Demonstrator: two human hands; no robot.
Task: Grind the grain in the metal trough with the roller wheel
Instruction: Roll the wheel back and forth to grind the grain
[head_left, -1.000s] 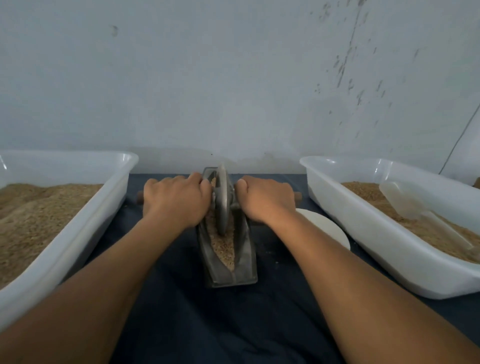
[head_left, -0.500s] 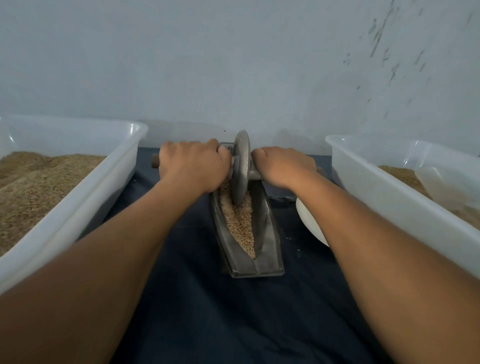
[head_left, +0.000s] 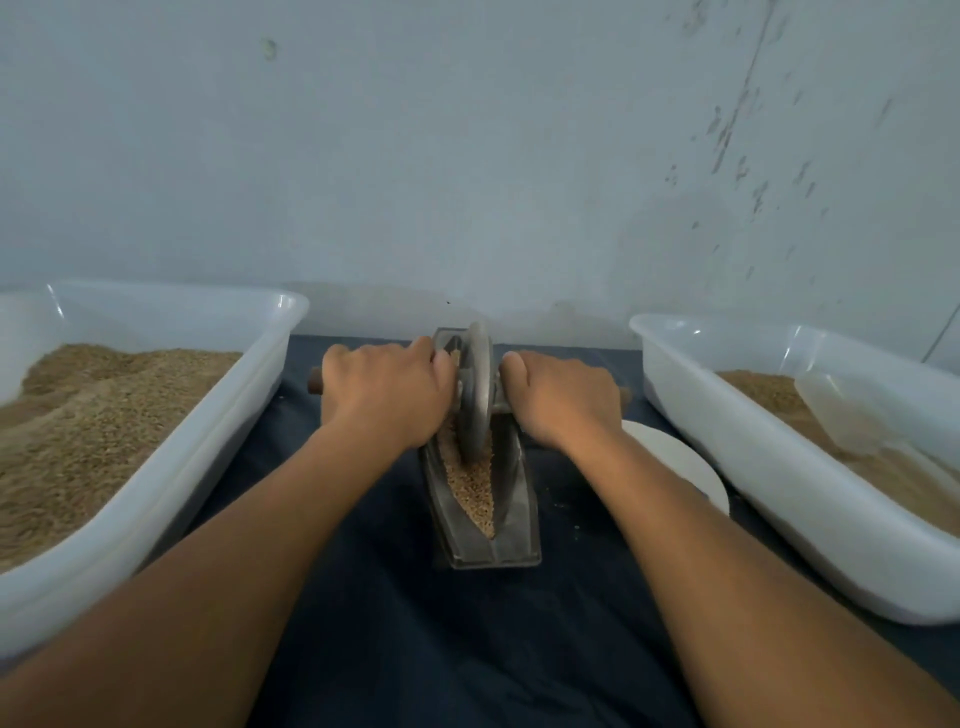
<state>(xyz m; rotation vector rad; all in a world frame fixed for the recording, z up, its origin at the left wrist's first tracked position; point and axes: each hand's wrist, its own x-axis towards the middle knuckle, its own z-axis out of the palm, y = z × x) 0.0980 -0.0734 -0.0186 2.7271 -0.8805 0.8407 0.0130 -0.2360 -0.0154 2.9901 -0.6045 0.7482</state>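
Metal trough (head_left: 480, 514) at frame centre, long axis running toward wall; grain (head_left: 474, 486) inside. We grip axle both sides of wheel (head_left: 477, 389): left hand (head_left: 384, 387), right hand (head_left: 563, 397), fingers curled around handles, equally near. Next stroke likely along trough. We count one wheel, one trough, two tubs (head_left: 156, 499), one disc (head_left: 675, 462).

Compared with half a second ago, the roller wheel (head_left: 475, 395) sits a little nearer along the metal trough (head_left: 514, 525), less of the grain (head_left: 475, 488) showing in front of it. The left hand (head_left: 387, 395) and right hand (head_left: 563, 397) have drawn back with the axle.
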